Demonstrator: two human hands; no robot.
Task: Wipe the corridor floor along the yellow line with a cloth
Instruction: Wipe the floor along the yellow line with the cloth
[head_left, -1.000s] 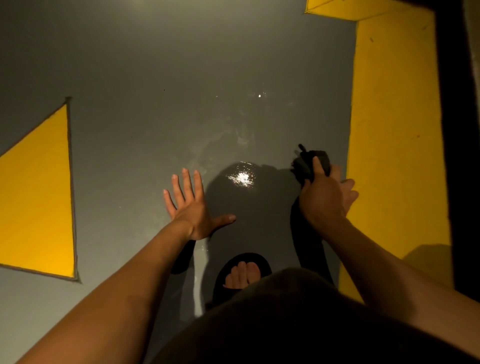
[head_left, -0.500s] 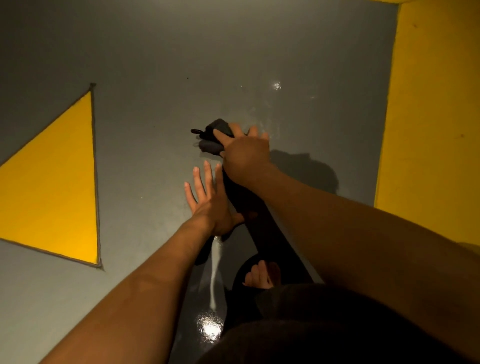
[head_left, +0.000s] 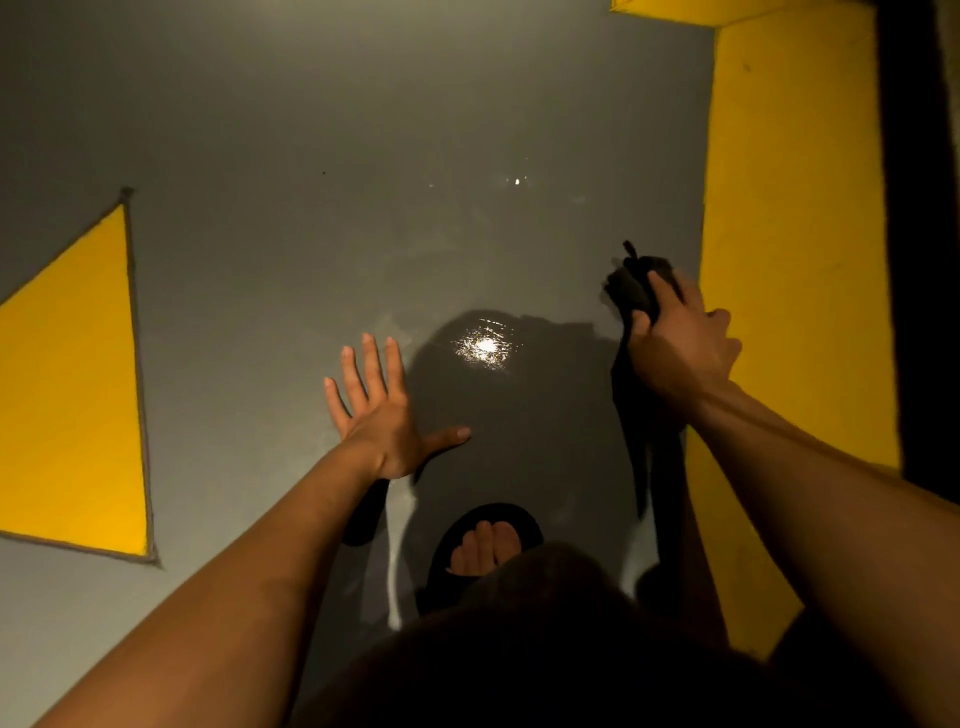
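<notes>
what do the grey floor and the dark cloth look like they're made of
Grey floor: seems a smooth painted or coated hard surface, glossy where wet; it mirrors a bright light spot. Dark cloth: looks like soft black fabric, matte, bunched in the right hand; the weave is too dark to tell.

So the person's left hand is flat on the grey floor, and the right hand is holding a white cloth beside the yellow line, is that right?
Not quite. The head view shows the cloth is black, not white. The rest holds: the left hand lies flat on the grey floor, and the right hand grips the cloth beside the yellow line.
</notes>
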